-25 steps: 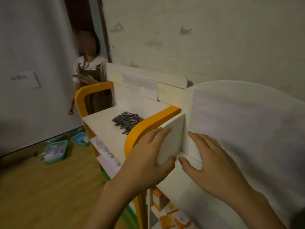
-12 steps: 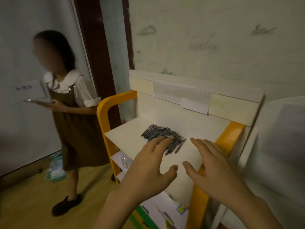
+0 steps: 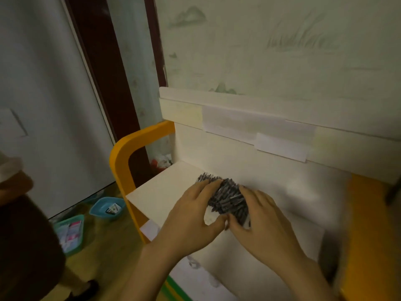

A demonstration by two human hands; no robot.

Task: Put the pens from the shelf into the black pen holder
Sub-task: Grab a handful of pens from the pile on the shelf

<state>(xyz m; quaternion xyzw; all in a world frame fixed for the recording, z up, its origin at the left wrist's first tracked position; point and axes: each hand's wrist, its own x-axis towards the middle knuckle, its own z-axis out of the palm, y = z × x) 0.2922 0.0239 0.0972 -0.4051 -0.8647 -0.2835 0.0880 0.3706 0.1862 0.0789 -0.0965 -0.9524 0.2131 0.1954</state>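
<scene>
A heap of dark grey pens lies on the white top shelf of a small unit with orange side rails. My left hand cups the heap from the left, fingers resting on its upper edge. My right hand cups it from the right, thumb tucked under the near side. The two thumbs nearly meet in front of the heap. The pens look gathered between both hands and still rest on the shelf. No black pen holder is in view.
The curved orange rail bounds the shelf on the left, another orange rail on the right. A white back panel stands against the wall. Two teal baskets sit on the wooden floor. A person's dark dress is at far left.
I have moved closer to the shelf and both hands have come down around the heap of pens, pushing it together. The person at left has shifted mostly out of view.
</scene>
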